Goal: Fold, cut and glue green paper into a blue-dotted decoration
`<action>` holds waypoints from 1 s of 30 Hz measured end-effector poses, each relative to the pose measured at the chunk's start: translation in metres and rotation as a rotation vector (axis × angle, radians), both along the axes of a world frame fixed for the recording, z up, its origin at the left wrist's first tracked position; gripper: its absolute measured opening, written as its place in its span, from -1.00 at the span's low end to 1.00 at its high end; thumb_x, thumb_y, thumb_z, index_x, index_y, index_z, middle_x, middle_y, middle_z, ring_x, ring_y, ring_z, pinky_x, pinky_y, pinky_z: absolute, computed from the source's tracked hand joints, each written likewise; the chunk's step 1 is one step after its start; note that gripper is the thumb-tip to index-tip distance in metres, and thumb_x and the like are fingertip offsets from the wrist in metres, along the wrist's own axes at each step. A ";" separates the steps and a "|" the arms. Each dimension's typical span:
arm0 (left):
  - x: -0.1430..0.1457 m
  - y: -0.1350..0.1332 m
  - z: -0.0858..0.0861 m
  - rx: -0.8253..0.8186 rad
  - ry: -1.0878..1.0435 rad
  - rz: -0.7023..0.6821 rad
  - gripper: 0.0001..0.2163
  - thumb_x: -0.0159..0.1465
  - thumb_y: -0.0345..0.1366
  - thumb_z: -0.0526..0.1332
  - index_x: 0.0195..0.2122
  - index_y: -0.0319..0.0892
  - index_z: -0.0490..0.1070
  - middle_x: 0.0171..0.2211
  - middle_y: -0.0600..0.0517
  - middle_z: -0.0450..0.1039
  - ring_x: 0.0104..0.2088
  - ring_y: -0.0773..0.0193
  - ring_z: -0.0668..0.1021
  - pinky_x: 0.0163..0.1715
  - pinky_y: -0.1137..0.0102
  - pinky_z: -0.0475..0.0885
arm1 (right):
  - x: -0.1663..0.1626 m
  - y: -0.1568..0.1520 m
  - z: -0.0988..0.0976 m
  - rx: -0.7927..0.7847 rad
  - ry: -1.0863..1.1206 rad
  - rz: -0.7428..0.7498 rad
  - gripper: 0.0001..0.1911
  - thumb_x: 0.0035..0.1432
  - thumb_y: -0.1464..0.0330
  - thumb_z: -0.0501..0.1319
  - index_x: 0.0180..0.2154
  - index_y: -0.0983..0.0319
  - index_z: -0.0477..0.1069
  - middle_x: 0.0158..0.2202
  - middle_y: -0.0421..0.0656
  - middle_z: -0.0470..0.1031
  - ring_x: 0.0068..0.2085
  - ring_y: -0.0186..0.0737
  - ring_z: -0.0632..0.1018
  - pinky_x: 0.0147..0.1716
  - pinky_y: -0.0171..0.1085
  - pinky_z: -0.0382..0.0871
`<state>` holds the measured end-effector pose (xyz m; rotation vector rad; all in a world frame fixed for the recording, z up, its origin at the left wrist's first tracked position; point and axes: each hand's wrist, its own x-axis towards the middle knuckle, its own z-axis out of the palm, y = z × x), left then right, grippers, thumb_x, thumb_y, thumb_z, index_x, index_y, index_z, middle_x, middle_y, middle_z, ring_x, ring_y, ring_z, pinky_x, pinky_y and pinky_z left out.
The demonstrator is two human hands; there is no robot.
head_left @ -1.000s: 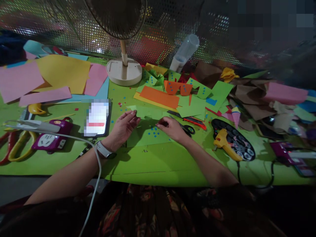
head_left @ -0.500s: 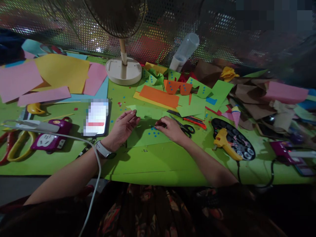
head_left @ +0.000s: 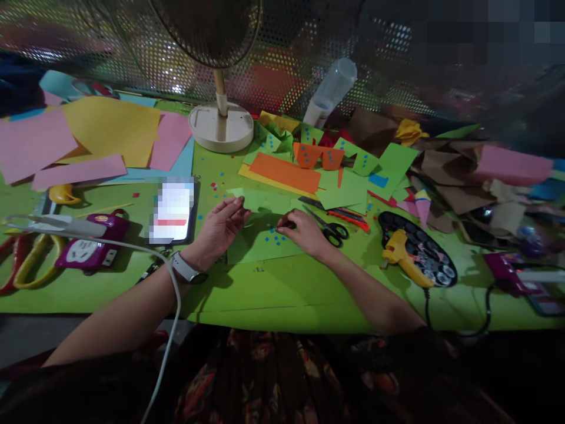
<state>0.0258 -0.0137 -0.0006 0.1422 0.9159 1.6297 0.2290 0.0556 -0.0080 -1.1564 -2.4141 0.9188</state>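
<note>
A green paper sheet (head_left: 260,244) with several small blue squares on it lies in front of me on the green table cover (head_left: 273,288). My right hand (head_left: 304,231) rests on its upper right part, fingertips pinched together on the paper among the blue squares. What the pinch holds is too small to name. My left hand (head_left: 220,227), with a watch on the wrist, hovers at the sheet's left edge with fingers loosely curled and apart, holding nothing.
Black-handled scissors (head_left: 331,229) lie just right of my right hand. A yellow glue gun (head_left: 404,259) sits on a dark tray. A phone (head_left: 173,210), a fan base (head_left: 221,126), a purple power strip (head_left: 90,244), and coloured paper sheets (head_left: 110,132) and scraps surround the work.
My right hand has slid a little to the left over the blue squares on the green sheet. My left hand has stayed where it was.
</note>
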 end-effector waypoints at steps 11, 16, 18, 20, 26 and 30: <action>0.000 0.000 0.002 0.002 0.006 -0.005 -0.85 0.17 -0.54 0.35 -0.42 -0.15 0.51 -0.43 0.13 0.58 -0.47 0.45 0.59 -0.29 0.51 0.54 | 0.003 0.002 0.005 -0.067 0.030 -0.029 -0.97 0.12 0.43 0.36 -0.36 0.24 0.53 -0.33 -0.14 0.49 -0.30 -0.22 0.49 -0.30 -0.24 0.32; -0.001 0.000 0.001 -0.002 -0.006 -0.009 -0.86 0.15 -0.53 0.37 -0.41 -0.15 0.51 -0.43 0.13 0.58 -0.47 0.45 0.59 -0.29 0.49 0.55 | 0.004 0.004 0.005 -0.069 0.057 -0.036 -0.96 0.12 0.42 0.36 -0.37 0.23 0.53 -0.33 -0.14 0.51 -0.31 -0.23 0.49 -0.31 -0.24 0.30; -0.001 -0.001 0.000 0.005 -0.008 -0.012 -0.85 0.13 -0.53 0.39 -0.41 -0.15 0.50 -0.43 0.13 0.58 -0.48 0.45 0.59 -0.30 0.50 0.55 | 0.005 0.004 0.006 -0.060 0.067 -0.034 -0.96 0.13 0.41 0.36 -0.37 0.22 0.54 -0.33 -0.14 0.52 -0.30 -0.22 0.49 -0.30 -0.24 0.29; -0.001 -0.001 0.000 0.010 -0.003 -0.019 -0.85 0.12 -0.52 0.40 -0.41 -0.16 0.50 -0.44 0.13 0.58 -0.48 0.44 0.59 -0.32 0.52 0.55 | 0.005 0.004 0.006 -0.056 0.070 -0.040 -0.97 0.13 0.41 0.36 -0.37 0.22 0.54 -0.33 -0.15 0.52 -0.30 -0.22 0.48 -0.30 -0.25 0.28; -0.002 0.000 -0.001 0.021 0.010 -0.018 -0.85 0.09 -0.52 0.42 -0.41 -0.17 0.51 -0.45 0.12 0.58 -0.48 0.43 0.59 -0.33 0.53 0.56 | 0.004 0.002 0.004 0.007 0.033 -0.026 -0.99 0.15 0.43 0.34 -0.34 0.23 0.53 -0.32 -0.13 0.51 -0.26 -0.19 0.48 -0.26 -0.24 0.27; -0.002 0.000 -0.003 0.036 0.019 -0.026 -0.84 0.09 -0.50 0.43 -0.43 -0.13 0.50 -0.48 0.14 0.56 -0.51 0.43 0.57 -0.32 0.50 0.57 | 0.007 0.004 0.002 0.073 0.032 -0.020 -0.96 0.20 0.46 0.29 -0.33 0.24 0.52 -0.29 -0.12 0.50 -0.23 -0.18 0.48 -0.23 -0.24 0.27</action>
